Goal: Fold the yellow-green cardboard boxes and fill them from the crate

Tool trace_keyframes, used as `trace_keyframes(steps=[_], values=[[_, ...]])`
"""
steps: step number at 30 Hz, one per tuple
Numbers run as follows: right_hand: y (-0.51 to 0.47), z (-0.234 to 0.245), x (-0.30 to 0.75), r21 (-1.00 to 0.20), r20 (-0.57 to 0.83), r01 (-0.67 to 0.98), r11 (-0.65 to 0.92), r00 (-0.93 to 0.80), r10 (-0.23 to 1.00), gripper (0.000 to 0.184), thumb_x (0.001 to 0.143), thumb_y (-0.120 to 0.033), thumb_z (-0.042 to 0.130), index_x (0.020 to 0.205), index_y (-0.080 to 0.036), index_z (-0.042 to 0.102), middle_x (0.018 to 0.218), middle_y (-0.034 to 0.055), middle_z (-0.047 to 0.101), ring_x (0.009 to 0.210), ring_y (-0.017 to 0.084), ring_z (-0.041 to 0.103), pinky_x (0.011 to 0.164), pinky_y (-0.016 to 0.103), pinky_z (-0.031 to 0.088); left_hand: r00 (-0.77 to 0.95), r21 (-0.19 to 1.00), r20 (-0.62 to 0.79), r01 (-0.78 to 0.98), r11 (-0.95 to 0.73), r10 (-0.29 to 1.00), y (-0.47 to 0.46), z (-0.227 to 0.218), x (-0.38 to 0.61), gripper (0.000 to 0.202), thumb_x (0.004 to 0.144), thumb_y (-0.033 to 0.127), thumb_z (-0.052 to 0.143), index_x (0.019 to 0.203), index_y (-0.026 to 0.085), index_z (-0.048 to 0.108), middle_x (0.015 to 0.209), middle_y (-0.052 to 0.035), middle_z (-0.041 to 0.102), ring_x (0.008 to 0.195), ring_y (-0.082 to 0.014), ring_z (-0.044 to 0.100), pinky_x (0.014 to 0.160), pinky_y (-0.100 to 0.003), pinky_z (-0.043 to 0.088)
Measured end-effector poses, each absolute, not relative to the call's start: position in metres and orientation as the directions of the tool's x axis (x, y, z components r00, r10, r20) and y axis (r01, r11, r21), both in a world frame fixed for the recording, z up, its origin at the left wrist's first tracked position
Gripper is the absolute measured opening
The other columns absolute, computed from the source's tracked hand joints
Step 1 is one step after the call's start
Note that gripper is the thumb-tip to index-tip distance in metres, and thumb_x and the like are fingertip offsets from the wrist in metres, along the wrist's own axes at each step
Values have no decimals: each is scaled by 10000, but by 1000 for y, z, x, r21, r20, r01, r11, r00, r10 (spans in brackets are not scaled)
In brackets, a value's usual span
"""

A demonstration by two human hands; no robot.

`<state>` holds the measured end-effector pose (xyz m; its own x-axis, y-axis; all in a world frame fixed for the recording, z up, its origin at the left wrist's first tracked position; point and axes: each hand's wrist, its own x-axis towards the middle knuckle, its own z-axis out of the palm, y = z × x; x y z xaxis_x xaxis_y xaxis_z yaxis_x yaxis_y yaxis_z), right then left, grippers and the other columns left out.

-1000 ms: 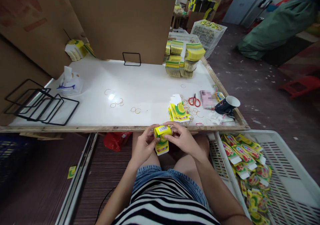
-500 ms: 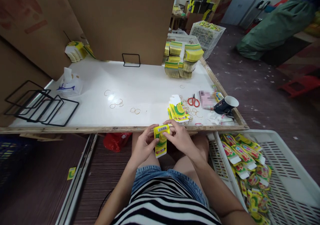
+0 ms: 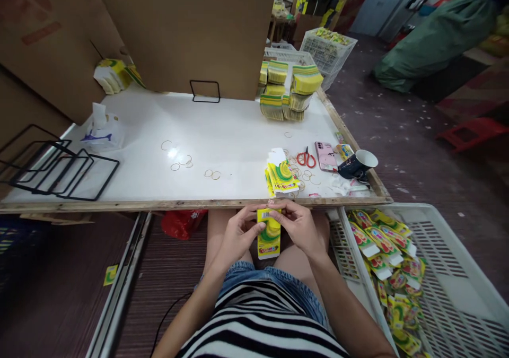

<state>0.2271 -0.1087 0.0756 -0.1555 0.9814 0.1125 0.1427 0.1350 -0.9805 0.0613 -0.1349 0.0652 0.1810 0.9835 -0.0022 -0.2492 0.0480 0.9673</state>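
Observation:
Both my hands hold a small yellow and green carton [image 3: 269, 235] upright over my lap, just below the table's front edge. My left hand [image 3: 237, 234] grips its left side with curled fingers. My right hand [image 3: 299, 225] pinches its top right corner. A barcode shows at the carton's top. A small pile of flat yellow cartons [image 3: 280, 176] lies on the white table [image 3: 222, 135] just beyond my hands.
A white crate [image 3: 457, 273] of folded cartons sits at my right. On the table are red scissors [image 3: 306, 158], a pink phone [image 3: 326, 155], a dark mug [image 3: 357, 164], loose rubber bands [image 3: 186, 162], stacked cartons [image 3: 287, 92], black wire frames [image 3: 55, 164] and a tissue pack [image 3: 99, 130].
The carton went from a squat, partly open shape to a flat upright one, and my hands shifted slightly right and lower with it.

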Motion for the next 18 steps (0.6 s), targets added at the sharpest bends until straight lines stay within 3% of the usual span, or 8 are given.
trace_keyframes(steps=[2,5,8,10,12,15,18], values=[[-116,85,260,-918,177,346,193,-78,981,198,819,-387,639,875,-211,711,916,68,712,811,214,648,723,341,511,158,976,-9,-214,43,987,-134,64,58,395,822,288,663,1195,179,593,1165,-116,670,1044,-224,652,927,-347,513],[-121,100,325,-602,384,794,82,198,902,267,831,-432,600,908,-203,713,935,108,679,910,269,595,847,435,451,70,981,-32,-188,45,997,-132,58,47,484,823,302,657,1274,191,523,1167,-112,662,1090,-218,633,981,-371,486],[-111,98,360,-403,459,914,-40,240,855,416,810,-537,568,945,-167,703,959,158,646,985,327,553,871,483,418,3,987,-51,-150,51,999,-130,53,43,434,820,308,654,1219,174,547,1134,-113,668,1099,-216,625,987,-377,483],[-92,84,351,-436,430,899,53,156,889,459,826,-570,512,949,-167,693,949,148,663,958,307,566,890,470,411,37,990,-48,-134,53,998,-129,51,48,390,820,310,648,1173,162,574,1112,-115,675,1071,-216,637,976,-379,492],[-66,64,326,-547,367,833,86,146,919,489,820,-582,503,975,-154,680,938,145,672,909,279,584,861,430,432,98,992,-40,-116,51,994,-129,52,54,366,821,309,644,1149,156,591,1107,-118,680,1058,-218,643,975,-382,492],[-29,38,285,-658,230,753,-21,227,946,550,749,-572,585,1062,-124,644,956,151,677,907,282,604,809,395,450,121,996,-41,-79,50,992,-132,53,54,363,822,311,636,1147,154,593,1114,-121,681,1055,-218,647,980,-389,490],[-11,26,268,-709,105,695,-117,268,958,425,696,-469,650,990,-162,651,876,105,692,819,265,622,741,359,447,44,997,-65,-49,67,997,-136,50,41,377,820,329,633,1152,155,586,1097,-119,684,1037,-218,654,956,-392,505]])
